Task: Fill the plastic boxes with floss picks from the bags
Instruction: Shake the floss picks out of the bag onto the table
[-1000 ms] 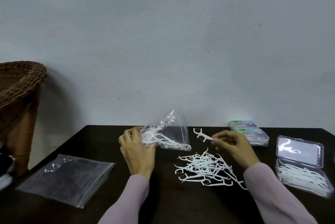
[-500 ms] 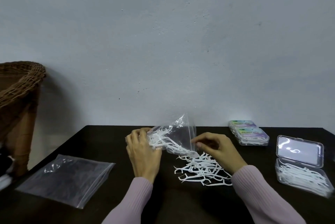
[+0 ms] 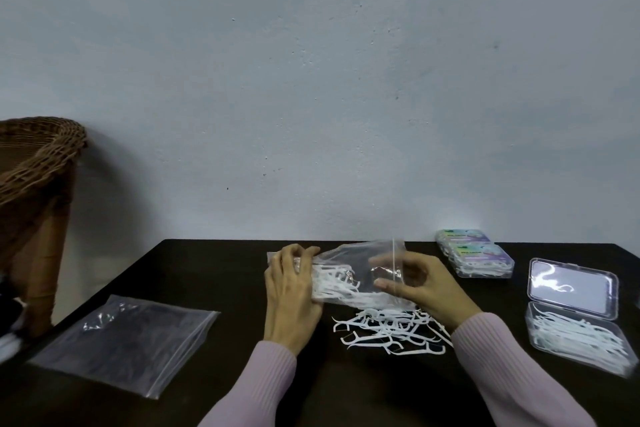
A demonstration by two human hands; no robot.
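A clear plastic bag [image 3: 349, 264] with white floss picks inside is held just above the dark table [image 3: 214, 267]. My left hand [image 3: 291, 291] grips its left end. My right hand [image 3: 426, 288] pinches the bag's right, open end, seen partly through the plastic. Under the bag lies a loose pile of white floss picks [image 3: 391, 329]. At the right an open clear box [image 3: 575, 333] holds floss picks, its lid [image 3: 571, 288] folded back. Two closed, filled boxes [image 3: 478, 257] are stacked behind my right hand.
An empty clear zip bag [image 3: 121, 333] lies flat at the table's left front. A wicker chair [image 3: 31, 163] stands off the table's left edge. A pale wall rises right behind the table's far edge.
The bag has tipped from upright to lying nearly flat. My right hand dropped the single pick it held, moved left and took hold of the bag's open end.
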